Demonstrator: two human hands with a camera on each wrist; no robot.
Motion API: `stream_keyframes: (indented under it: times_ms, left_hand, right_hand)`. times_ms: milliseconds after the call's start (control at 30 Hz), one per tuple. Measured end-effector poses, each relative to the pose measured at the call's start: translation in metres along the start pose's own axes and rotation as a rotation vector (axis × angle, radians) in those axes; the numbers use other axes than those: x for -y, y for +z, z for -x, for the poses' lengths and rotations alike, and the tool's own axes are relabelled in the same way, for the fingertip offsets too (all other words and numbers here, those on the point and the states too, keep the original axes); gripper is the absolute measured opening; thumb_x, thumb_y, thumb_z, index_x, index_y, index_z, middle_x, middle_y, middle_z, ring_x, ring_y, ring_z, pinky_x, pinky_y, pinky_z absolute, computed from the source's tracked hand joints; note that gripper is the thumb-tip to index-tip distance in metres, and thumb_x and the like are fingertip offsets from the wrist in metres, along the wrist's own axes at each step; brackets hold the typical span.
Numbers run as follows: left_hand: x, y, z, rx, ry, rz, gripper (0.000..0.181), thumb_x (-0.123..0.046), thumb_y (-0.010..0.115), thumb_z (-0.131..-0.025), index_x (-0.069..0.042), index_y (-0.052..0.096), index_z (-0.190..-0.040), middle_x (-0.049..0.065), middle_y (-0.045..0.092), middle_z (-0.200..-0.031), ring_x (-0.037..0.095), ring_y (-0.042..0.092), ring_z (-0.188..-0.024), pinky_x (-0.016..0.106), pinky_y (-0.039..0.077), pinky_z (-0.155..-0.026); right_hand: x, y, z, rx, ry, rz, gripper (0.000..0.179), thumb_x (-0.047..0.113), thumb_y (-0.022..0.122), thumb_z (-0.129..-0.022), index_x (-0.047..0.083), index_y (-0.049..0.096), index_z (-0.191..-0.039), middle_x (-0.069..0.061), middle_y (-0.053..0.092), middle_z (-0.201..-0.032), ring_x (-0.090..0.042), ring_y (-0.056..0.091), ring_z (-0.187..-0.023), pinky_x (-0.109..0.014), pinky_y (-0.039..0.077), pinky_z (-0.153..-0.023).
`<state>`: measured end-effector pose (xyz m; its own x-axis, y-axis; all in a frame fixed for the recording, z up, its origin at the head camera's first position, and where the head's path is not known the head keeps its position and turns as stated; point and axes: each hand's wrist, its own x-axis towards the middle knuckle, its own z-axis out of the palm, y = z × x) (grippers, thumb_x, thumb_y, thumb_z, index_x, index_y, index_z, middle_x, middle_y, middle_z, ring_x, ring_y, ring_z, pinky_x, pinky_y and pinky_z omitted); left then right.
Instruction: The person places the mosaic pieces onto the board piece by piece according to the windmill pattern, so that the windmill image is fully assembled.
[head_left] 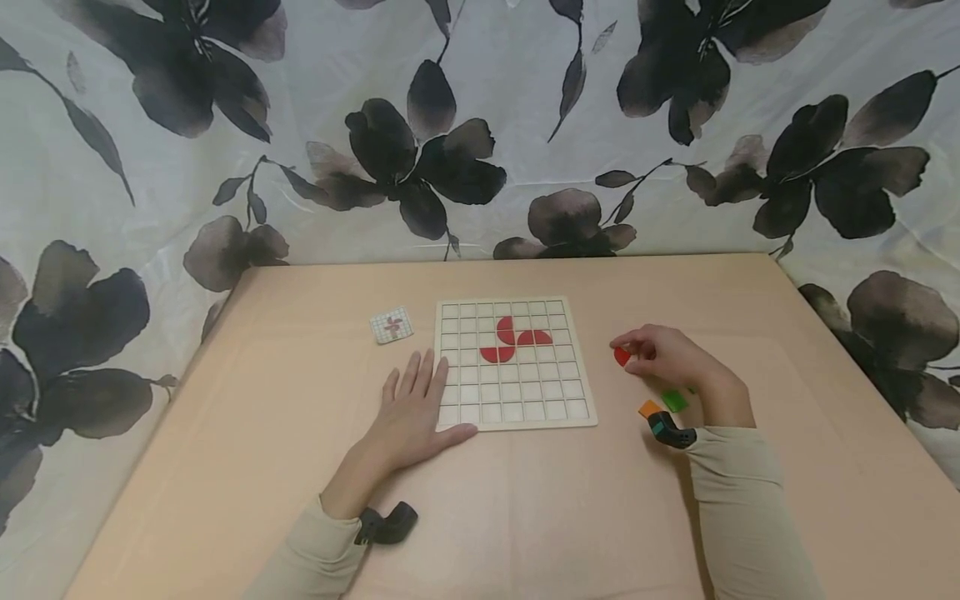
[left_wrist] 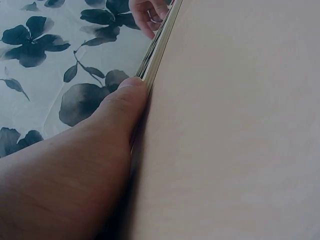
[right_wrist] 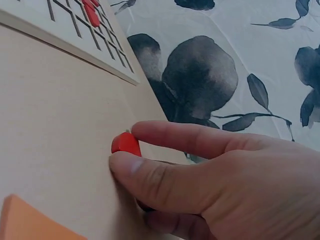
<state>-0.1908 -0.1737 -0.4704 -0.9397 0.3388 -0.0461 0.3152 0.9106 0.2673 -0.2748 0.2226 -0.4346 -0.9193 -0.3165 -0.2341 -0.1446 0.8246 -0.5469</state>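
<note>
A white grid board [head_left: 534, 412] lies flat on the table, with several red pieces [head_left: 535, 337] forming half-round shapes in its upper middle cells. My left hand [head_left: 412, 421] rests at the board's left edge, fingers straight and spread, thumb [left_wrist: 131, 95] against the near corner. To the right of the board, my right hand [head_left: 675, 362] pinches a small red piece [right_wrist: 125, 143] between thumb and forefinger. Part of that piece is hidden by the fingers. Whether it touches the table I cannot tell.
A small card [head_left: 391, 325] with a grid and a red pattern lies left of the board's top. Under the right wrist are a green piece [head_left: 675, 401] and an orange piece [head_left: 649, 408], partly covered. A flowered cloth [head_left: 525, 125] hangs behind the table [head_left: 525, 517].
</note>
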Motion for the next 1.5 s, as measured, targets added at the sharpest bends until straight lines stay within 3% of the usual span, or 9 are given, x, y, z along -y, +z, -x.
stream_keyframes:
  times_ms: [500,833,1033,1233,1500]
  left_hand:
    - [-0.001,-0.002,0.000,0.020,-0.007,-0.010,0.108,-0.079,0.043,-0.079,-0.008,0.011,-0.153,0.015,0.003,-0.160,0.033,-0.002,-0.148,0.057,0.004,-0.115]
    - [0.000,-0.001,-0.001,0.014,-0.004,-0.012,0.108,-0.080,0.043,-0.079,-0.009,0.011,-0.154,0.015,0.004,-0.160,0.033,-0.001,-0.148,0.057,0.005,-0.115]
    - [0.001,0.000,-0.001,0.008,-0.005,-0.010,0.108,-0.079,0.044,-0.079,-0.009,0.011,-0.153,0.015,0.005,-0.160,0.033,0.000,-0.148,0.057,0.005,-0.115]
    - [0.000,0.000,-0.001,0.004,-0.004,-0.011,0.108,-0.080,0.044,-0.078,-0.009,0.012,-0.153,0.015,0.004,-0.160,0.033,-0.001,-0.148,0.058,0.006,-0.114]
    - [0.000,0.001,-0.002,0.009,-0.007,-0.009,0.108,-0.079,0.044,-0.078,-0.009,0.012,-0.153,0.015,0.004,-0.160,0.033,-0.001,-0.148,0.058,0.005,-0.115]
  right_hand:
    - [-0.002,0.004,-0.006,-0.047,0.060,-0.009,0.028,0.014,0.072,-0.084,0.009,0.065,-0.110,-0.007,0.060,-0.093,-0.022,0.052,-0.087,-0.028,0.047,-0.077]
    - [0.003,0.008,-0.010,-0.104,0.076,-0.021,0.031,0.022,0.073,-0.084,0.007,0.065,-0.110,-0.007,0.064,-0.096,-0.022,0.055,-0.090,-0.032,0.048,-0.083]
    - [0.025,0.015,-0.017,-0.191,0.046,-0.008,0.032,0.024,0.074,-0.083,0.007,0.066,-0.110,-0.007,0.066,-0.095,-0.023,0.056,-0.088,-0.035,0.049,-0.082]
    - [0.061,0.031,-0.021,-0.270,0.066,-0.059,0.035,0.027,0.072,-0.085,0.011,0.065,-0.116,-0.003,0.064,-0.095,-0.022,0.053,-0.087,-0.029,0.049,-0.071]
    - [0.096,0.059,-0.029,-0.322,0.016,0.032,0.036,0.029,0.074,-0.083,0.015,0.068,-0.115,-0.002,0.068,-0.095,-0.020,0.054,-0.080,-0.029,0.043,-0.067]
